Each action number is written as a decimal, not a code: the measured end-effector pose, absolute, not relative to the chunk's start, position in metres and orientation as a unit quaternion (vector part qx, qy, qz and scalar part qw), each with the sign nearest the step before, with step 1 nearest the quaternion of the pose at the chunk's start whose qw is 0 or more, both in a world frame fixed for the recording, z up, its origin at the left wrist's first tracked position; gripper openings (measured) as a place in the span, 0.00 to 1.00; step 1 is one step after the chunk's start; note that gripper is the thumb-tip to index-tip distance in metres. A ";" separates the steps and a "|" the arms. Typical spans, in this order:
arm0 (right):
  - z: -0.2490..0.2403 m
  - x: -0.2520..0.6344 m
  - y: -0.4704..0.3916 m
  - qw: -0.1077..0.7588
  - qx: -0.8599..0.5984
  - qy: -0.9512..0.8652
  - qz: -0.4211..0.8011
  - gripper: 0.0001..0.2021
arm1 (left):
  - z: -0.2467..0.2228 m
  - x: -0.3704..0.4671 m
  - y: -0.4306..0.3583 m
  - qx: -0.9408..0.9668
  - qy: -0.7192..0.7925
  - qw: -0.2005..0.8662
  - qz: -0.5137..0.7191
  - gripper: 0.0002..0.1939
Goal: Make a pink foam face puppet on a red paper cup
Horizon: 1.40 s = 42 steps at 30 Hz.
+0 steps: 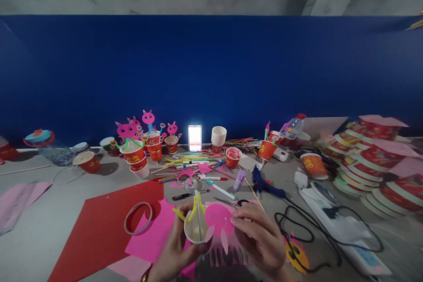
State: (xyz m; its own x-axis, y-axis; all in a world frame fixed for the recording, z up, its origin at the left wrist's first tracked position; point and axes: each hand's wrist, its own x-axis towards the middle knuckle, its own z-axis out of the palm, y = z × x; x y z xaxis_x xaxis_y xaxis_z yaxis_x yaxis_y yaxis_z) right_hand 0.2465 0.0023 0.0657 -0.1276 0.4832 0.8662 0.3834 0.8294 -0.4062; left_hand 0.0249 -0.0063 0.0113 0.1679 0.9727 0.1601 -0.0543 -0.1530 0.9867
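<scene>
**Left hand (180,241) clasps a paper cup (191,232); right hand (261,235) pinches a pink cutout (217,219)**

The cutout sits between the hands, just beside the cup, whose yellow stems (179,214) poke out. Left of the left hand, a magenta sheet (148,241) overlaps a red sheet (95,224) on the desk (26,246). Beyond the right hand lies a blue glue gun (261,185).

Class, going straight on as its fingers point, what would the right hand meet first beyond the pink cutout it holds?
The right hand would probably meet the paper cup in the left hand; depth is unclear.
</scene>
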 end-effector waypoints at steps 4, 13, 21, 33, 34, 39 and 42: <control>0.059 0.241 0.004 0.624 -0.306 -0.707 0.134 0.17 | 0.010 0.025 -0.003 0.568 0.376 0.532 0.502 0.30; 0.062 0.223 0.020 0.651 -0.387 -0.451 0.471 0.07 | -0.013 0.025 -0.007 0.484 0.321 0.648 0.492 0.40; 0.076 0.216 0.033 0.620 -0.377 -0.339 0.599 0.11 | -0.007 0.034 -0.014 0.452 0.284 0.691 0.488 0.39; 0.068 0.212 0.038 0.622 -0.350 -0.268 0.647 0.10 | -0.006 0.042 -0.013 0.410 0.275 0.712 0.498 0.36; 0.067 0.212 0.037 0.616 -0.352 -0.265 0.653 0.10 | -0.006 0.042 -0.014 0.407 0.276 0.713 0.500 0.35; 0.067 0.211 0.037 0.601 -0.365 -0.252 0.666 0.12 | -0.004 0.043 -0.015 0.385 0.283 0.718 0.506 0.32; 0.067 0.212 0.038 0.602 -0.361 -0.261 0.663 0.12 | -0.003 0.043 -0.015 0.376 0.274 0.726 0.507 0.32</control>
